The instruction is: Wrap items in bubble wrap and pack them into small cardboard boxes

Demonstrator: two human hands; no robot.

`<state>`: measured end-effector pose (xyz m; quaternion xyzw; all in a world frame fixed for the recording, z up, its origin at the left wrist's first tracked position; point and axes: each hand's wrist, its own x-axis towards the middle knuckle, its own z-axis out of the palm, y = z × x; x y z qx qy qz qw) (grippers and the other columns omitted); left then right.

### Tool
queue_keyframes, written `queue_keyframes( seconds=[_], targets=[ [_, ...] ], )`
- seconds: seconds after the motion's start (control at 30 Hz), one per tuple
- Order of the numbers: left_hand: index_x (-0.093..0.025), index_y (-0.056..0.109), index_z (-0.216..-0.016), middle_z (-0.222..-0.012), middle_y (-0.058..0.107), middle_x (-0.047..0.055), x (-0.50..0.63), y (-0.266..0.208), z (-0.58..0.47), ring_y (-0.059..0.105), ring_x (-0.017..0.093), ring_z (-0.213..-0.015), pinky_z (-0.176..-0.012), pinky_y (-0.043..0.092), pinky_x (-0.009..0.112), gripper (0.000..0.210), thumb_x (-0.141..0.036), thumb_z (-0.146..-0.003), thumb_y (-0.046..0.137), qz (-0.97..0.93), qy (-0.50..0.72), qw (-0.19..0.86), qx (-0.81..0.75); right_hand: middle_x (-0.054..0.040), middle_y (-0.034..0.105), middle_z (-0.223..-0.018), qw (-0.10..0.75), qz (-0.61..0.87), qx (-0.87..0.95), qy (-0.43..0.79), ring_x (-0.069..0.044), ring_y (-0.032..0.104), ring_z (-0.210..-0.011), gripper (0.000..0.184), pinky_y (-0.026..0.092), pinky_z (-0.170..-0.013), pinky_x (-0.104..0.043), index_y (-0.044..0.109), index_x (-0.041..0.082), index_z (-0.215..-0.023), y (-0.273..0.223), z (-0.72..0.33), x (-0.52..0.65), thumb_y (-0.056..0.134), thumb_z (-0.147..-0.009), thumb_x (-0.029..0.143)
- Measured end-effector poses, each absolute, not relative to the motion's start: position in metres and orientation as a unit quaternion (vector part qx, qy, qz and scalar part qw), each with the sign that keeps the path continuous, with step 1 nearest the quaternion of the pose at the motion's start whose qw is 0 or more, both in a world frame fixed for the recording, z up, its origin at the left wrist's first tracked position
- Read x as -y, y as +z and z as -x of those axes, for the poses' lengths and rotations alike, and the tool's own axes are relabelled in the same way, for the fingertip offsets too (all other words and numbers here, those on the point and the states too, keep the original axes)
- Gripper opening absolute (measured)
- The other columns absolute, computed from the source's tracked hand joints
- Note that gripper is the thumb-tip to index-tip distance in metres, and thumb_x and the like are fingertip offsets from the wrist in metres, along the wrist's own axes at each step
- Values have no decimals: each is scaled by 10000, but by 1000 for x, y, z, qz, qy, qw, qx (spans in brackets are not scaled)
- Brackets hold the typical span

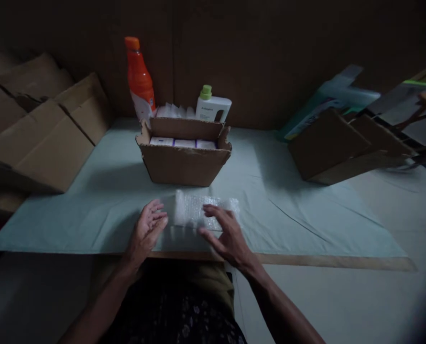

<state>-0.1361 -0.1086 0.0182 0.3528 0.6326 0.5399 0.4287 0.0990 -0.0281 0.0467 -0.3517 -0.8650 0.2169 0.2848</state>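
Observation:
A sheet of bubble wrap [193,206], rolled thicker at its left end, lies on the pale cloth near the table's front edge. My left hand [148,228] is just left of it, fingers apart and holding nothing. Over the right part of the wrap is my right hand [225,234], its thumb and fingers spread; whether the fingertips touch the wrap I cannot tell. Behind the wrap stands an open cardboard box [184,165] holding several white packets [184,143] with purple edges.
An orange-capped red bottle [140,79] and a white jug with a green cap [213,106] stand behind the box. Large cardboard boxes [48,143] are at left. Another carton [331,148] and a teal bottle [316,107] stand at right on the cloth-covered table [299,210].

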Motion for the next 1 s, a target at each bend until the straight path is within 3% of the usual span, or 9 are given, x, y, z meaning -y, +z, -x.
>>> queue_keyframes(
  seconds=[0.1,0.3,0.37,0.47,0.6,0.7,0.83,1.0],
  targets=[
    [-176,504,-1370,-1360,585,176,111,17,141,631,279,-1151,-946,528,418,647,-516,-836,640,-423,490,330,-687,-110,697,-1227,291,447,830,163,-277,654,-1104,294,485,-929,-429,647,219,-1165,35,-129,12,542,-977,419],
    [-133,453,-1455,-1336,603,190,88,19,126,630,330,-1143,-972,514,478,796,-487,-783,694,-525,343,147,-765,-185,594,-1382,191,589,785,21,-359,582,-1163,498,445,-933,-514,644,169,-1195,-7,-165,-13,540,-926,575],
    [-120,431,-1481,-1272,643,194,76,22,123,638,352,-1142,-964,512,479,813,-461,-794,698,-526,278,144,-791,-163,600,-1375,198,582,788,25,-342,569,-1182,428,437,-944,-496,648,183,-1125,-15,-157,-13,544,-923,546],
    [-126,475,-1457,-1042,713,133,67,26,126,690,300,-961,-861,532,410,667,-324,-839,632,-508,236,183,-808,-138,665,-1266,238,544,801,76,-297,605,-1122,278,453,-927,-443,637,195,-1034,-15,-141,-9,546,-911,427],
    [-166,508,-1423,-838,656,19,78,28,137,631,169,-712,-710,510,282,569,-241,-859,538,-504,361,185,-762,-91,721,-979,288,541,775,151,-245,641,-871,251,489,-791,-357,629,209,-1040,-2,-123,-7,551,-893,397],
    [-181,502,-1429,-869,651,22,88,25,146,625,165,-732,-730,516,284,568,-276,-871,536,-494,391,136,-765,-81,720,-968,289,543,770,169,-240,640,-841,338,483,-761,-347,622,209,-1164,1,-111,-13,562,-879,379],
    [-153,501,-1432,-984,678,88,89,13,163,671,241,-868,-805,538,362,617,-252,-828,583,-496,280,115,-814,-133,716,-1078,253,539,796,109,-298,652,-952,578,472,-833,-432,516,178,-1399,-9,-112,-26,575,-847,341],
    [-158,498,-1422,-1179,646,146,78,9,198,668,284,-972,-878,551,441,638,-359,-826,605,-487,313,69,-812,-177,622,-1337,305,535,787,40,-355,607,-1153,516,480,-908,-511,561,196,-1340,-10,-142,-45,580,-878,425]
  ],
)
